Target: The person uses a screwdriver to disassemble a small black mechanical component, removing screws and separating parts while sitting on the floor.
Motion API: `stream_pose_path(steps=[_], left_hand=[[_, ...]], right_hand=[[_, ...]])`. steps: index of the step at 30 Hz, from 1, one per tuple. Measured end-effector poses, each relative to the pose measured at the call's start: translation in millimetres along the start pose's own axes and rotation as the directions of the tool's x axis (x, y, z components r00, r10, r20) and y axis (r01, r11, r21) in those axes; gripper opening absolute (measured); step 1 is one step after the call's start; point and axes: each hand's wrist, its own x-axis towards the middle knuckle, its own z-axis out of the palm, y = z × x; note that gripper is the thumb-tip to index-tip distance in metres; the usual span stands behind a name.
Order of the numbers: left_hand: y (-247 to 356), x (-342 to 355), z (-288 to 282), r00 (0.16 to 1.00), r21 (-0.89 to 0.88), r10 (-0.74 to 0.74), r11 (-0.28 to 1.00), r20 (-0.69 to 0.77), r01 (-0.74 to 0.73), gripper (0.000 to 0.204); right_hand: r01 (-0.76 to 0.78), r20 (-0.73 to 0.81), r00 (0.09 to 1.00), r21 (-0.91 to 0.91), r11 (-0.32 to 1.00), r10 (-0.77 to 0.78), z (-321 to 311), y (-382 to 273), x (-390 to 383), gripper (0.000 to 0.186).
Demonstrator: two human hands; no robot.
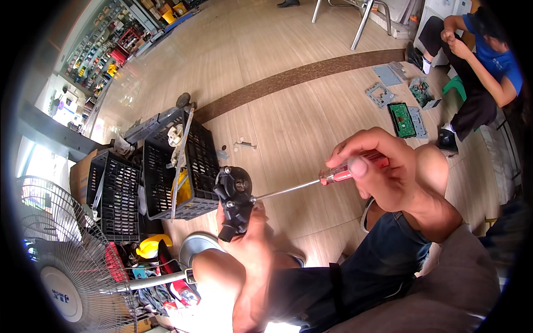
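Note:
My left hand (252,238) is wrapped round a black housing (233,191) with a rounded end and several silver screw heads. It holds the housing up in front of the black crates. In my right hand (397,172) is a screwdriver (336,175) with a clear red handle, gripped between thumb and fingers. The screwdriver's long metal shaft points left. Its tip meets the housing's right side at a screw, just above my left thumb; whether it sits in the screw head is too small to tell.
Black plastic crates (206,150) holding parts stand at the left. A wire-cage fan (61,291) is at lower left, near a grey basin (199,242). A small metal piece (246,145) lies on the floor. Beyond a green circuit board (402,120), a person (491,61) in blue sits at right.

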Motion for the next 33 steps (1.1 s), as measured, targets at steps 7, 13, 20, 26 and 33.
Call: stream_pose_path(steps=[7, 13, 20, 26, 33], left_hand=[[-3.7, -1.3, 0.2, 1.000, -0.003, 0.011, 1.000, -0.029, -0.011, 0.037], [-5.8, 0.3, -2.9, 1.000, -0.027, 0.029, 0.999, -0.013, -0.029, 0.037], [-1.1, -0.2, -2.5, 1.000, -0.012, 0.009, 1.000, -0.018, -0.009, 0.037], [0.8, 0.6, 1.2, 1.000, -0.034, 0.010, 0.999, 0.009, -0.009, 0.034], [-5.9, 2.6, -0.9, 0.999, -0.023, -0.009, 1.000, 0.044, 0.010, 0.028]], right_hand=[[0.062, -0.085, 0.995, 0.050, 0.997, -0.058, 7.7, 6.3, -0.1, 0.020], [-0.018, 0.081, 0.997, -0.008, 1.000, 0.018, 1.0, 2.7, -2.9, 0.024], [-0.062, 0.085, 0.995, 0.032, 0.998, 0.059, 0.1, -1.0, -0.5, 0.025], [0.074, -0.072, 0.995, 0.088, 0.993, -0.068, 10.2, 4.9, -3.4, 0.026], [0.082, -0.118, 0.991, 0.110, 0.991, -0.069, -2.8, 1.9, -0.8, 0.020]])
